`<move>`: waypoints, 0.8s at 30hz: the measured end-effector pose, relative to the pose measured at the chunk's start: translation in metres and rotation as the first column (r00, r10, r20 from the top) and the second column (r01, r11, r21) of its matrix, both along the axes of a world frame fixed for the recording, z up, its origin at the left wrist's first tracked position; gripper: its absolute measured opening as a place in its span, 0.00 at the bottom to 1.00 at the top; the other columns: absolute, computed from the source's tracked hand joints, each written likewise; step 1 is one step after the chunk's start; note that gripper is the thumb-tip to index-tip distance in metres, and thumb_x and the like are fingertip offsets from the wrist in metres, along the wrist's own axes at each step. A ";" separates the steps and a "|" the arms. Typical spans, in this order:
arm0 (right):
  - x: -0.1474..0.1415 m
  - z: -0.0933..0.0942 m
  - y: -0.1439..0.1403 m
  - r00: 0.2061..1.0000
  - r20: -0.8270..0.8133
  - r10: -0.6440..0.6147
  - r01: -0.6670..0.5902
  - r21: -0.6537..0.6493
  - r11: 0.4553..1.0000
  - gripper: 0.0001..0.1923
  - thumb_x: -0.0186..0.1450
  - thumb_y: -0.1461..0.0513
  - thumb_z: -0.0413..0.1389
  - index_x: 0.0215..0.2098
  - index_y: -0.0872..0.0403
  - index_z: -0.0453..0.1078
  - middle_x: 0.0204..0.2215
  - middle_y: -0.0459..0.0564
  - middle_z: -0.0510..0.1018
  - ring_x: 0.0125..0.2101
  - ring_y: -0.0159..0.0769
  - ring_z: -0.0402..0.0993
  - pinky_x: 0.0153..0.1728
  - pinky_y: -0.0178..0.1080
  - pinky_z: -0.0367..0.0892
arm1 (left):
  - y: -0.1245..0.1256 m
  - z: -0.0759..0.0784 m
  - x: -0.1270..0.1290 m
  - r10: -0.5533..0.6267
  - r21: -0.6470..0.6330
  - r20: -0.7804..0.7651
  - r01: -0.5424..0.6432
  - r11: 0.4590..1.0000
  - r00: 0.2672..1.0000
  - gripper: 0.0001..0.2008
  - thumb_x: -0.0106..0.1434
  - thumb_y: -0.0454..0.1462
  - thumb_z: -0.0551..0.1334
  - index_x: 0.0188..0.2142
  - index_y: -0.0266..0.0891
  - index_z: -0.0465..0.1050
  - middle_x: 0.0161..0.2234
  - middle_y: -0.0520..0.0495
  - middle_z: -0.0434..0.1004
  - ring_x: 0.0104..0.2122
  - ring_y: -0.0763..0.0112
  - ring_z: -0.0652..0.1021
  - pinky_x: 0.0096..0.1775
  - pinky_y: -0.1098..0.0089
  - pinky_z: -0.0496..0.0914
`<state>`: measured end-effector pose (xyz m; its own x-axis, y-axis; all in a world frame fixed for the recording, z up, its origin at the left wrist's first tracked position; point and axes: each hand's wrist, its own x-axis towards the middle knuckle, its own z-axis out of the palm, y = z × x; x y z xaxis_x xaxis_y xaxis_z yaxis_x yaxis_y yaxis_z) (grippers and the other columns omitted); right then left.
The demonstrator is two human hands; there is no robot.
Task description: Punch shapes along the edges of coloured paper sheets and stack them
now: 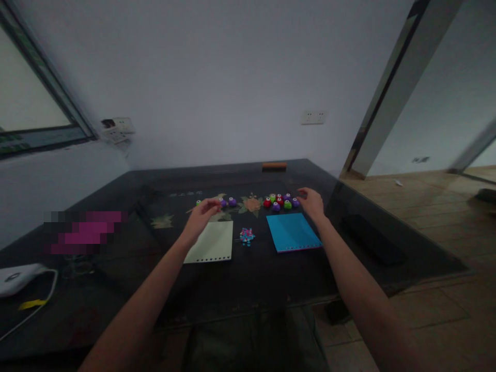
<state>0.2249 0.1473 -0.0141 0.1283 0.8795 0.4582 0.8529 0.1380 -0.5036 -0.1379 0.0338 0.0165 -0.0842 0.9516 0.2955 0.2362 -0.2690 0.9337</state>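
— What do we have on the dark table [240, 289]? It looks glossy, with a faded leaf-and-flower pattern under the sheen.

— We see two flat sheets: a pale green sheet [212, 242] with a row of punched holes along its near edge, and a bright blue sheet [292, 231], smooth and rectangular. Between them lies a little heap of pink and blue scraps [246, 236] — too small for us to make out their shape.

— And the round things behind?

— A cluster of small rounded punches [281, 202], red, green and purple, plastic-looking, sits just beyond the blue sheet. Two more purple punches [227, 202] stand apart to the left, just past the green sheet's far edge.

— The hands?

— Our left hand [201, 217] reaches over the green sheet's far corner, fingers curled toward the nearer purple punch; we cannot tell whether it grips it. Our right hand [312, 202] hovers half open, fingers loosely bent, just beside the cluster's right edge, holding nothing we can see.

— Anything unclear?

— A pixelated pink patch [83, 232] at left, and a white device [17, 278] cut off by the frame.
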 end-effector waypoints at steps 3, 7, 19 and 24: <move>-0.016 0.020 -0.011 0.996 -0.041 0.081 -0.079 0.057 0.995 0.14 0.56 0.63 0.57 0.41 0.52 0.71 0.34 0.48 0.76 0.32 0.34 0.71 0.34 0.36 0.64 | 0.014 -0.022 -0.052 0.189 -0.002 -0.218 -0.194 0.981 0.957 0.14 0.51 0.43 0.60 0.35 0.37 0.70 0.33 0.46 0.75 0.36 0.63 0.75 0.41 0.64 0.66; -0.060 0.048 -0.026 0.953 -0.053 0.298 -0.295 0.048 0.954 0.10 0.56 0.63 0.57 0.38 0.53 0.73 0.30 0.48 0.77 0.31 0.33 0.72 0.35 0.35 0.65 | 0.020 -0.044 -0.082 0.224 0.015 -0.413 -0.239 0.971 0.883 0.13 0.52 0.43 0.57 0.33 0.38 0.70 0.36 0.44 0.76 0.37 0.62 0.75 0.43 0.64 0.66; -0.208 -0.009 -0.061 0.733 0.159 0.662 -0.622 -0.236 0.746 0.19 0.59 0.55 0.56 0.44 0.58 0.70 0.42 0.59 0.72 0.45 0.45 0.66 0.44 0.44 0.61 | 0.014 -0.050 -0.092 -0.096 -0.201 -0.698 -0.066 0.977 0.709 0.23 0.50 0.46 0.59 0.44 0.37 0.71 0.46 0.39 0.72 0.45 0.56 0.71 0.47 0.61 0.62; -0.209 -0.024 -0.061 0.713 0.253 0.654 -0.608 -0.242 0.756 0.28 0.56 0.47 0.56 0.47 0.57 0.68 0.45 0.60 0.67 0.49 0.49 0.59 0.47 0.47 0.58 | 0.008 -0.045 -0.087 -0.131 -0.232 -0.790 -0.094 0.968 0.599 0.36 0.43 0.51 0.64 0.50 0.36 0.68 0.49 0.35 0.67 0.49 0.50 0.67 0.50 0.59 0.59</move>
